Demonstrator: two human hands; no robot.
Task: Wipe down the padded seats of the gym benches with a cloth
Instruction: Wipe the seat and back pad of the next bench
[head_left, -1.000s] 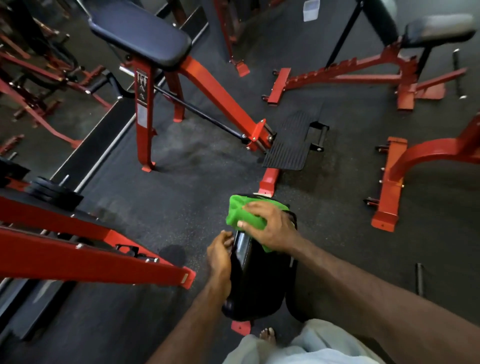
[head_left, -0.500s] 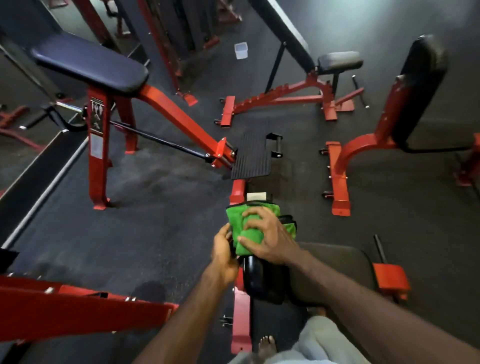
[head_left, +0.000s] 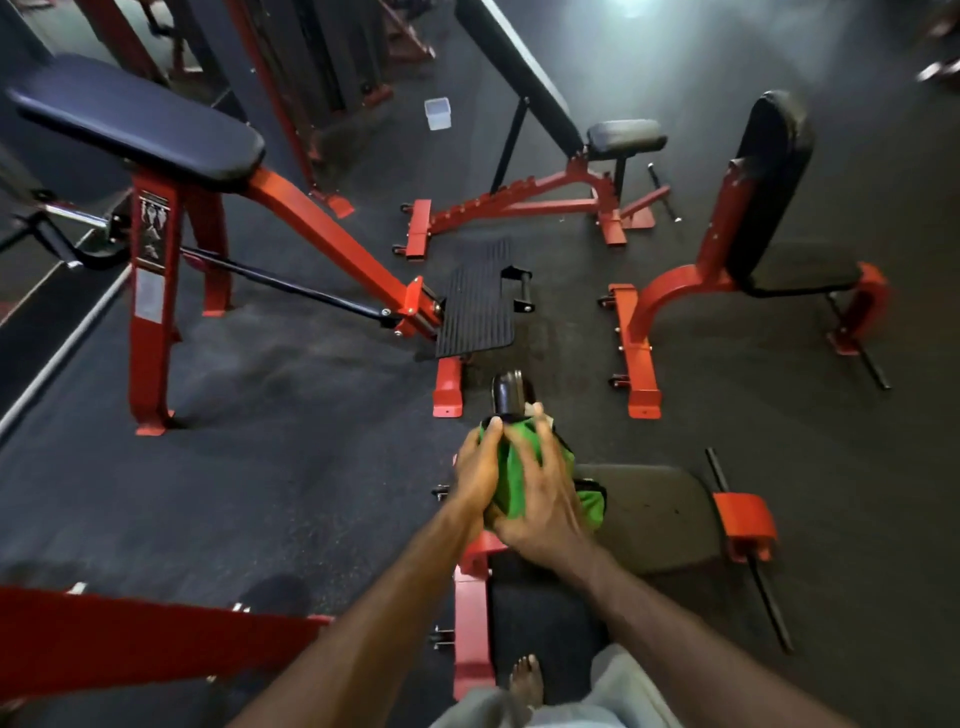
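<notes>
Both hands wiping the pad
I'm seeing my right hand (head_left: 540, 499) spreading over the green cloth (head_left: 511, 480) on the black pad (head_left: 511, 392), my left hand (head_left: 475, 467) gripping its edge.

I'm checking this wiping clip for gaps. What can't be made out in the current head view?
- Pad under the green cloth: covered by cloth, left hand and right hand, so its wiped state is hidden.
- Small clear container on the floor: too small to identify contents.
- Blue padded bench: its left end is cut off by the frame edge.
- Top right corner: blurred.
</notes>
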